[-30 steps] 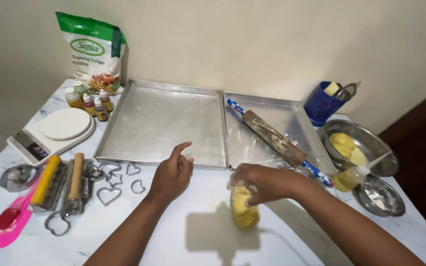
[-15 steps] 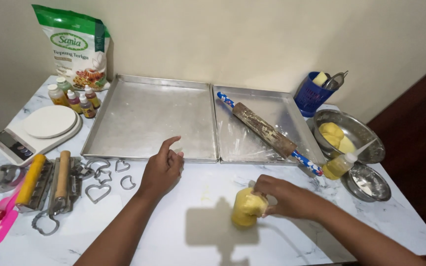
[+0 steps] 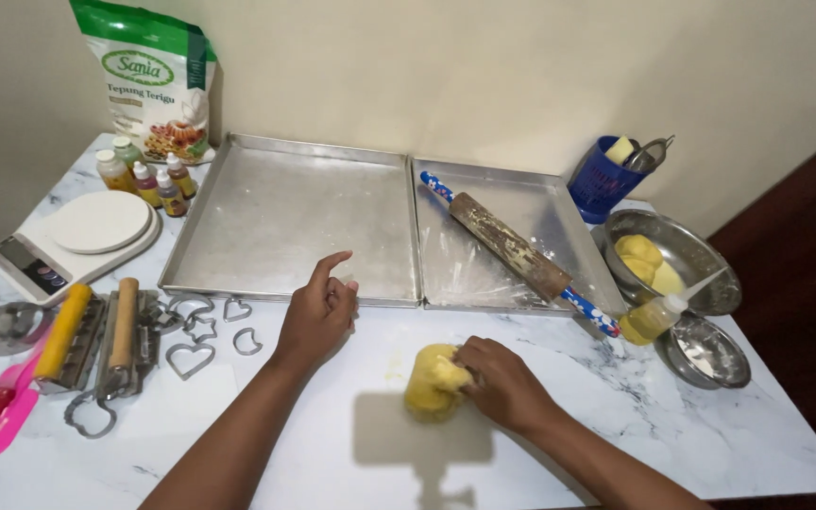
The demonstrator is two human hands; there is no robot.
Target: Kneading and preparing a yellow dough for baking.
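On a marble counter [image 3: 616,416], the right hand [image 3: 502,382] grips a yellow dough lump [image 3: 432,380] — unrolled, uncut — while the left hand [image 3: 318,316] rests loosely open, empty, both baking trays [image 3: 295,222] bare.

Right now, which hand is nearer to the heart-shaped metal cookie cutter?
Left. The left hand hovers just right of the heart-shaped metal cookie cutter; the right hand grips yellow dough farther right.

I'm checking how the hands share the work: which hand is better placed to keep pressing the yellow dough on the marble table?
The right hand: it already grips the yellow dough lump. The left hand rests apart, empty, near the left baking tray.
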